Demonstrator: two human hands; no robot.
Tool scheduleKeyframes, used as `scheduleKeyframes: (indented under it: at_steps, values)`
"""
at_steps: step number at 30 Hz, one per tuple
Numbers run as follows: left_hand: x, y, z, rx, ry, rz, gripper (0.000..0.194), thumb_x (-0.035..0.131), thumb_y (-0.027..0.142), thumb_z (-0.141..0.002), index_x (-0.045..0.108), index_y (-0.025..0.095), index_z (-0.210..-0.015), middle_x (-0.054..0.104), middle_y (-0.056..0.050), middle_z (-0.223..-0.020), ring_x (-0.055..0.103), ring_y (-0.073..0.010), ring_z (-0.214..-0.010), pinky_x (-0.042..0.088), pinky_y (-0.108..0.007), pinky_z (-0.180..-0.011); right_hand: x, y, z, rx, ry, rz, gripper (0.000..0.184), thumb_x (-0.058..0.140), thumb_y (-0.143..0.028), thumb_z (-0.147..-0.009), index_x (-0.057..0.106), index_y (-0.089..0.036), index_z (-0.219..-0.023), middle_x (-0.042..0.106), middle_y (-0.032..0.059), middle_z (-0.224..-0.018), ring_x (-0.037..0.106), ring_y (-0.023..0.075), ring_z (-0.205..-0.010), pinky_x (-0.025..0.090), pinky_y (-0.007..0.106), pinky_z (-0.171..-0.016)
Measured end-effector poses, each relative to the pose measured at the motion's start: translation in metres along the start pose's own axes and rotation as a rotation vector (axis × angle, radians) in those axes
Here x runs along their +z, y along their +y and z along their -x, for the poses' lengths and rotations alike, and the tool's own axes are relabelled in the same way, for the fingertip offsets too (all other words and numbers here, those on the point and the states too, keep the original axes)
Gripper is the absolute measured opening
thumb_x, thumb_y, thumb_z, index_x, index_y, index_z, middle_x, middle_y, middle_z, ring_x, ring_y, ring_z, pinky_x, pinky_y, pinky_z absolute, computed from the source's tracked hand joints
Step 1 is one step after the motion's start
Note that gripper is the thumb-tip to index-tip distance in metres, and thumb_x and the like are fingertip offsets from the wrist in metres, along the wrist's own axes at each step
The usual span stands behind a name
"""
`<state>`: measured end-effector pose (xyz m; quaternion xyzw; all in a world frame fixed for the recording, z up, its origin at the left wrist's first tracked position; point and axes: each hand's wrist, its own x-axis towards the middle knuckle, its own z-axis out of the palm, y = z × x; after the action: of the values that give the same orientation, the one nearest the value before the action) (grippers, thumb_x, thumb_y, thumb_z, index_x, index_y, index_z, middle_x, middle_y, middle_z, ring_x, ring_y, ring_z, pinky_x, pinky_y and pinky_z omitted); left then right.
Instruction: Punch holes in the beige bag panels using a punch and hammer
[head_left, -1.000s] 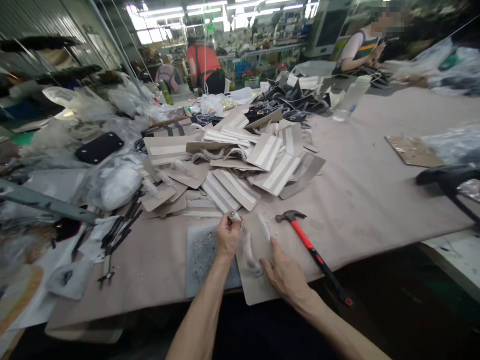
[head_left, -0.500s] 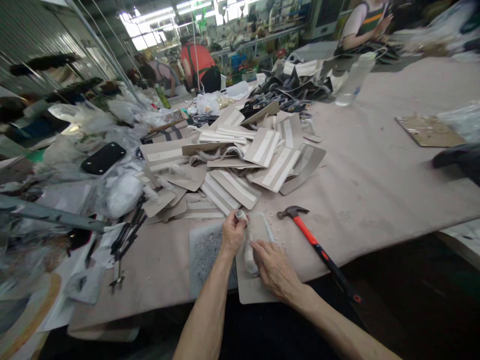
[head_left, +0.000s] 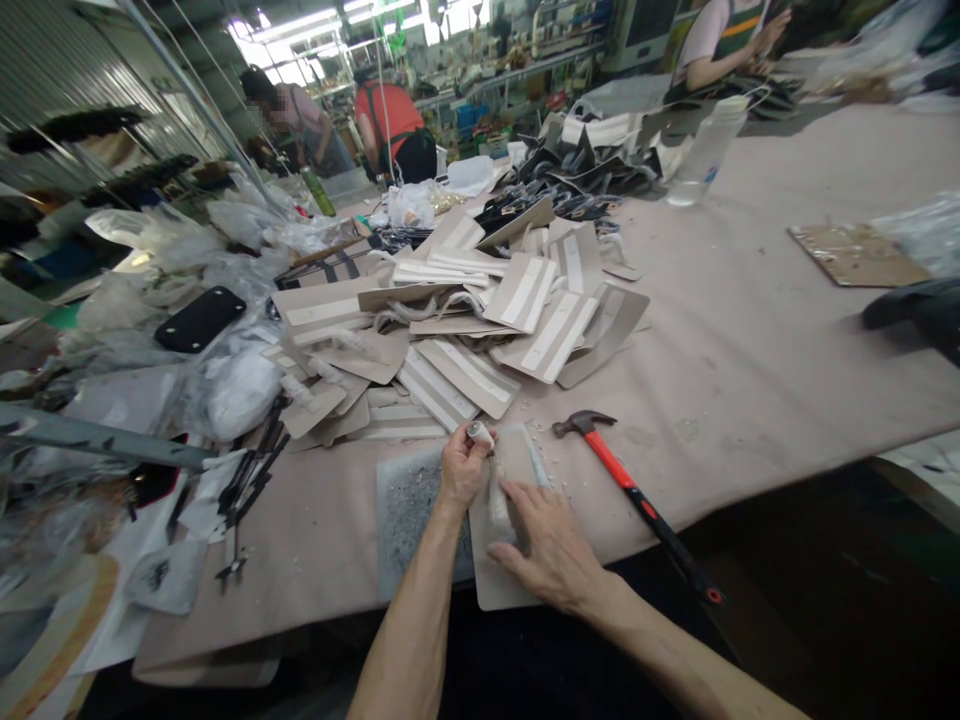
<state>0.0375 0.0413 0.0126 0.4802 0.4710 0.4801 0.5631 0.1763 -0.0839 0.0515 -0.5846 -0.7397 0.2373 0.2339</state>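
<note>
My left hand [head_left: 461, 468] is closed around a small white cylinder [head_left: 481, 434] with a dark spot in its round end. Its exact kind is unclear. Below it, a pale, plastic-wrapped strip [head_left: 498, 500] runs lengthwise over a beige panel [head_left: 499, 588] at the table's front edge. My right hand [head_left: 551, 545] lies over the panel's right side, thumb spread from the fingers, holding nothing visible. Its fingertips are close to the strip; contact cannot be made out. A grey speckled slab [head_left: 409, 515] is beside the panel, partly behind my left forearm.
A claw hammer [head_left: 630, 490] lies right of the panel. Several beige panels with white strips [head_left: 555, 335] are heaped ahead. Plastic bags [head_left: 244, 390] and dark tools [head_left: 251, 480] crowd the left. A clear bottle [head_left: 705, 155] stands farther back. Other people are beyond the table.
My right hand has loosened from the wrapped strip, and its thumb has spread out to the left. My left hand keeps hold of the white cylinder, which tilts slightly more. The hammer stays put.
</note>
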Motion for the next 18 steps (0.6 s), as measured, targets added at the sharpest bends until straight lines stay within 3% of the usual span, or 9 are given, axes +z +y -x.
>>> scheduleKeyframes:
  at_steps: [3,6,11,18]
  values:
    - [0.000,0.001,0.002,0.008,-0.004,-0.016,0.036,0.075,0.038,-0.078,0.063,0.015,-0.103,0.076,-0.009,-0.098,0.072,-0.0198,-0.089,0.055,-0.030,-0.083,0.009,-0.006,0.002,-0.007,0.008,0.172,0.070,0.058,-0.026,-0.077,0.041,-0.014,-0.144,0.055,0.0160,-0.131,0.049,0.0319,-0.108,0.039,0.047,-0.092]
    - [0.000,0.002,0.004,0.015,-0.007,-0.020,0.035,0.075,0.038,-0.079,0.063,0.015,-0.102,0.076,-0.008,-0.098,0.072,-0.0199,-0.090,0.055,-0.031,-0.085,0.010,-0.006,0.001,0.000,0.000,0.196,0.067,0.055,-0.022,-0.074,0.045,-0.012,-0.139,0.056,0.0156,-0.128,0.048,0.0302,-0.107,0.038,0.044,-0.092]
    - [0.001,0.001,0.005,0.027,0.003,-0.049,0.034,0.073,0.038,-0.079,0.063,0.016,-0.103,0.076,-0.007,-0.096,0.071,-0.0197,-0.088,0.055,-0.030,-0.082,0.000,-0.001,-0.002,-0.010,-0.006,0.181,0.060,0.054,-0.024,-0.076,0.049,-0.013,-0.135,0.058,0.0138,-0.124,0.049,0.0286,-0.106,0.037,0.043,-0.094]
    - [0.004,0.000,0.005,0.044,0.027,-0.075,0.033,0.071,0.039,-0.080,0.062,0.016,-0.103,0.076,-0.009,-0.098,0.071,-0.0202,-0.090,0.054,-0.031,-0.084,0.004,-0.001,0.002,-0.018,-0.002,0.175,0.065,0.057,-0.029,-0.081,0.043,-0.013,-0.142,0.056,0.0149,-0.129,0.050,0.0299,-0.109,0.039,0.045,-0.095]
